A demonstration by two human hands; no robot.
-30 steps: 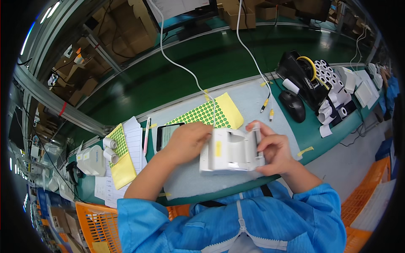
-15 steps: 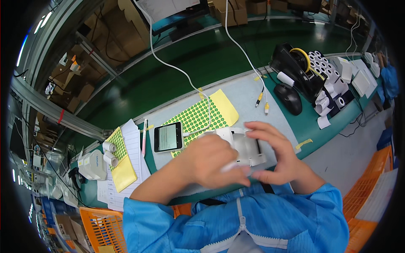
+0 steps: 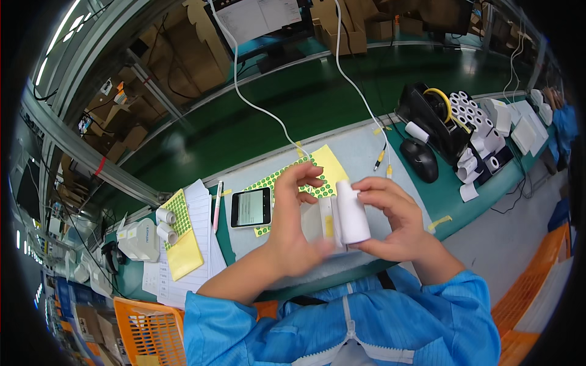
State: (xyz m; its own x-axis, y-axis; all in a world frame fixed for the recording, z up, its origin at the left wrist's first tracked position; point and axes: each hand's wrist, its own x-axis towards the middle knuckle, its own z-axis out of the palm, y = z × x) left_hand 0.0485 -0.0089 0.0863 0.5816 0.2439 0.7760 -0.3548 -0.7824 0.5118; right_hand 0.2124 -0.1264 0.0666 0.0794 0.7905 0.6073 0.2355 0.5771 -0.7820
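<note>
A white paper roll [image 3: 353,215] stands nearly upright between the thumb and fingers of my right hand [image 3: 400,222]. Just left of it is a white boxy device [image 3: 313,219] with a yellow mark, partly behind the roll and my left hand. My left hand [image 3: 288,222] is open at the device's left side, fingers spread and curved, thumb blurred by motion. Beyond lies a yellow sheet of round green stickers [image 3: 329,168], partly hidden by that hand. A handheld with a lit screen [image 3: 251,207] rests to the left.
Papers [image 3: 204,238], a pink pen [image 3: 217,207] and two small rolls [image 3: 166,224] lie at left. A black mouse [image 3: 419,160], a black holder [image 3: 430,125] and several paper rolls [image 3: 470,113] stand at right. White cables [image 3: 256,104] hang across. An orange basket [image 3: 146,323] sits low left.
The white roll now shows in my right hand, where the device's open, hollow part was visible before. My left hand has uncurled and drawn back leftward. The whole view has shifted slightly.
</note>
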